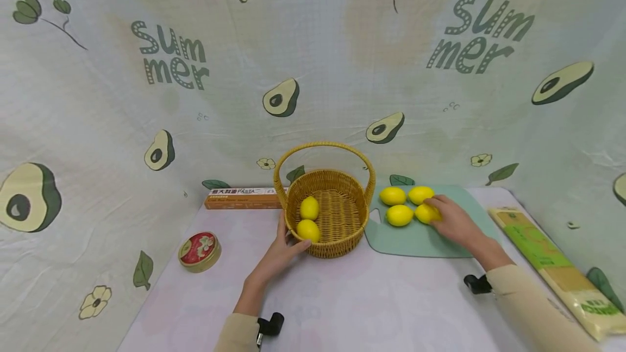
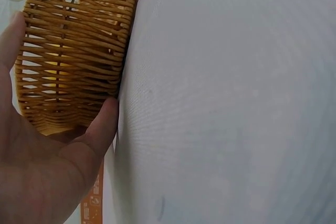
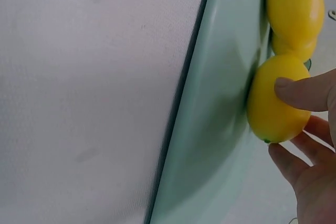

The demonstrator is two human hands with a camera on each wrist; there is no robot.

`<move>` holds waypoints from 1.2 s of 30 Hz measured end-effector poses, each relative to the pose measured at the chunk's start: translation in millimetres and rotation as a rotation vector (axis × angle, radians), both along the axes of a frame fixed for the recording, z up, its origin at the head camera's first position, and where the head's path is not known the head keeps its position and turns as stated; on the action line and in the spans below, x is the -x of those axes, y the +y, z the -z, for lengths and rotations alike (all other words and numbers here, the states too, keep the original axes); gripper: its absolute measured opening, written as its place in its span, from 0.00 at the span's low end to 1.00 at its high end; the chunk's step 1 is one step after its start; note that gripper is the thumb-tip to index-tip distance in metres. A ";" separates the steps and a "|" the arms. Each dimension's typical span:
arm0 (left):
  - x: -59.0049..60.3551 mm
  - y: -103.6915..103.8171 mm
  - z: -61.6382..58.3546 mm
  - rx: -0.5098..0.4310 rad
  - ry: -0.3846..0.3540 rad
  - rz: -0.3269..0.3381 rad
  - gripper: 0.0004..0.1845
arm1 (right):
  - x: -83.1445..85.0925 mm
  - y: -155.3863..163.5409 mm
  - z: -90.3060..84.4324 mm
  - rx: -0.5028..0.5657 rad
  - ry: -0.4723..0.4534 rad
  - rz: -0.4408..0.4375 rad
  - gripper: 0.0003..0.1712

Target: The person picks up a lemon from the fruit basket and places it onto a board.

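— What does the surface and room look like?

— A pale tabletop covered in whitish cloth, backed and flanked by a hanging sheet printed with avocados and the word "Summer". At the far left edge lies a pasta box; nearer left sits a round red tin; along the right side lies a long packet.

— And the hands?

— The left hand cups the near left wall of the wicker basket, thumb and fingers pressed against the weave. Two lemons lie inside it. The right hand rests on the mint-green cutting board just right of the basket, its thumb and fingertips curled round the near right lemon of four that lie there.

— Anything hard to make out?

— The right wrist view shows the gripped lemon under the thumb, with other lemons partly cut off by the frame. The left wrist view shows only part of the basket wall, and the palm. The far end of the pasta box is hidden behind the basket.
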State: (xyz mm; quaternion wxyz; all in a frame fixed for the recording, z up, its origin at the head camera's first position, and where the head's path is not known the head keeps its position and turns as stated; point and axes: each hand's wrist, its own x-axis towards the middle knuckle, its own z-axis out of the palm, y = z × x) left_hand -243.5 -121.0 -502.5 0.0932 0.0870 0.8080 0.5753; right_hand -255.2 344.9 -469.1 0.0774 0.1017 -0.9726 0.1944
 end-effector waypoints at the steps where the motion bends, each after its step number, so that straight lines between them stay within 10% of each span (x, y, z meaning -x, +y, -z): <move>1: -0.5 -0.1 0.1 0.000 0.002 0.000 0.60 | -0.1 -0.3 0.1 -0.002 0.000 0.000 0.29; 36: -1.6 -0.8 0.4 -0.007 -0.032 -0.022 0.61 | -15.1 -81.2 -31.9 0.063 0.109 -0.233 0.28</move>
